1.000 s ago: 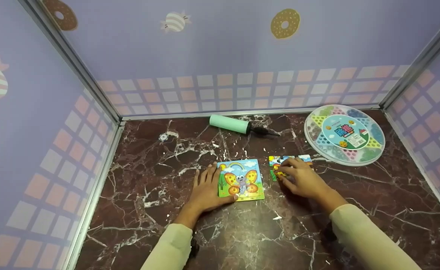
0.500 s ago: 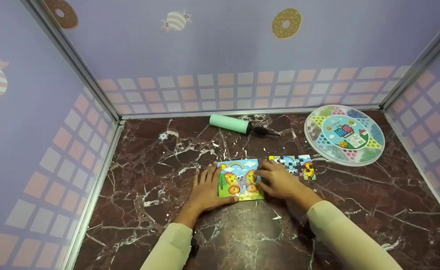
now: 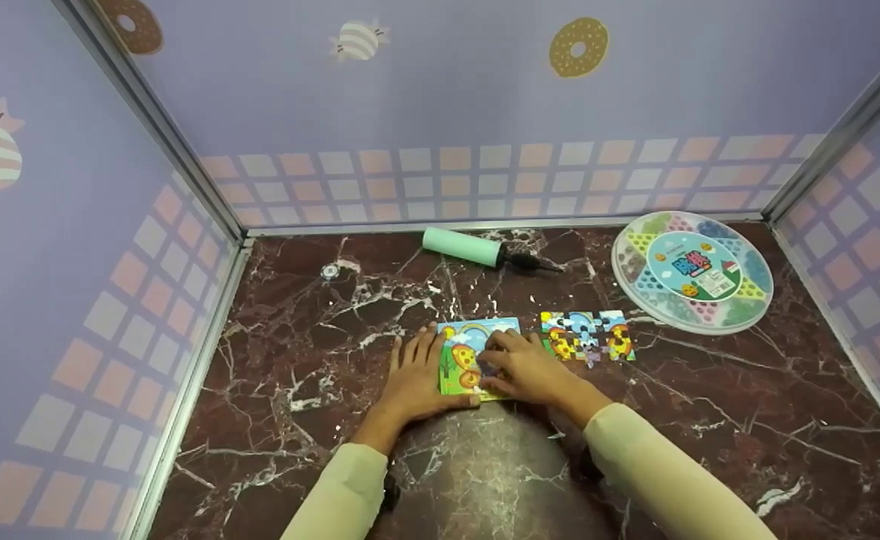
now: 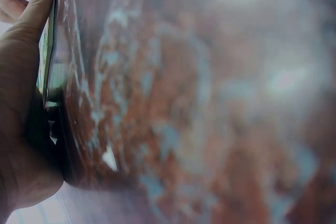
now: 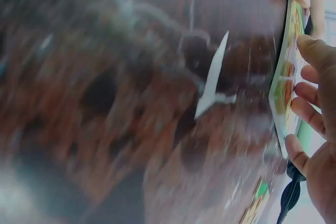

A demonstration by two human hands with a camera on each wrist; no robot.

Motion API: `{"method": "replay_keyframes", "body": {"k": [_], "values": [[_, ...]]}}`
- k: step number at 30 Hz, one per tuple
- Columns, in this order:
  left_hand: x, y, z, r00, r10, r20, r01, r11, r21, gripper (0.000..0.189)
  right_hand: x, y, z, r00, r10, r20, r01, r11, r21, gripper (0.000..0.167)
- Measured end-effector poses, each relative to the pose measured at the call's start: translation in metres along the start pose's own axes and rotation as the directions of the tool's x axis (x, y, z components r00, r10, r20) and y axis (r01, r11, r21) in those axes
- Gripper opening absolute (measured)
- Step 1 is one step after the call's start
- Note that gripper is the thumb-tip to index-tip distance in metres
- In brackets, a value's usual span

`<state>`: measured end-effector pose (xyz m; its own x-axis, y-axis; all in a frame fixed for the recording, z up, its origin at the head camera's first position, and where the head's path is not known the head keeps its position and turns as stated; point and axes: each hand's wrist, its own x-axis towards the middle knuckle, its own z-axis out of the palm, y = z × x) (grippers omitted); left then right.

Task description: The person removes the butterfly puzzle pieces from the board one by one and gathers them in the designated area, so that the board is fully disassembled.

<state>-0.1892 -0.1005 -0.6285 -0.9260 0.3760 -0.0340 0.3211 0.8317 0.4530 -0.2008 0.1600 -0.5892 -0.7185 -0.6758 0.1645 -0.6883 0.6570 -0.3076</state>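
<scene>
A square picture board [image 3: 464, 375], printed with a butterfly and a rainbow, lies flat on the table. My left hand [image 3: 413, 382] rests along its left side, with straight fingers and the thumb at the front edge. My right hand [image 3: 533, 371] is over the board's right half with bent fingertips on or just above the butterfly, covering that part of the picture. Whether a puzzle piece is between those fingers cannot be seen. In the right wrist view, the right hand [image 5: 317, 98] has its thumb apart from the fingers. Several joined puzzle pieces [image 3: 586, 334] lie right of the board.
A mint-green hand pump [image 3: 462, 247] with a black nozzle lies near the back wall. At the back right is a round Chinese checkers set [image 3: 693, 271]. A small round chip [image 3: 330, 271] sits at the back left. Walls enclose the dark marble table [image 3: 319, 337] on three sides.
My right hand has moved left from the puzzle pieces onto the board, uncovering the pieces. The left hand has stayed in place.
</scene>
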Motion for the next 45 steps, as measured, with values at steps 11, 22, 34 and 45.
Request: {"method": "replay_keyframes", "body": {"k": [11, 22, 34, 45], "values": [[0.002, 0.003, 0.000, 1.000, 0.013, 0.004, -0.013, 1.000, 0.005, 0.139, 0.014, -0.016, 0.009, 0.999, -0.004, 0.046, 0.004, 1.000, -0.010, 0.045], [0.000, 0.008, -0.007, 1.000, 0.004, 0.023, -0.005, 0.999, 0.032, 0.139, 0.022, -0.022, 0.008, 0.994, 0.019, 0.106, -0.018, 1.000, -0.010, 0.046], [0.000, -0.002, 0.000, 0.998, 0.043, -0.043, -0.043, 0.999, -0.003, 0.140, 0.035, -0.037, 0.006, 0.986, 0.095, 0.139, -0.095, 0.995, -0.006, 0.031], [-0.002, -0.001, 0.002, 1.000, 0.011, -0.025, -0.011, 1.000, 0.000, 0.136, 0.035, -0.040, 0.004, 0.975, 0.115, 0.188, -0.114, 0.993, -0.018, 0.027]]}}
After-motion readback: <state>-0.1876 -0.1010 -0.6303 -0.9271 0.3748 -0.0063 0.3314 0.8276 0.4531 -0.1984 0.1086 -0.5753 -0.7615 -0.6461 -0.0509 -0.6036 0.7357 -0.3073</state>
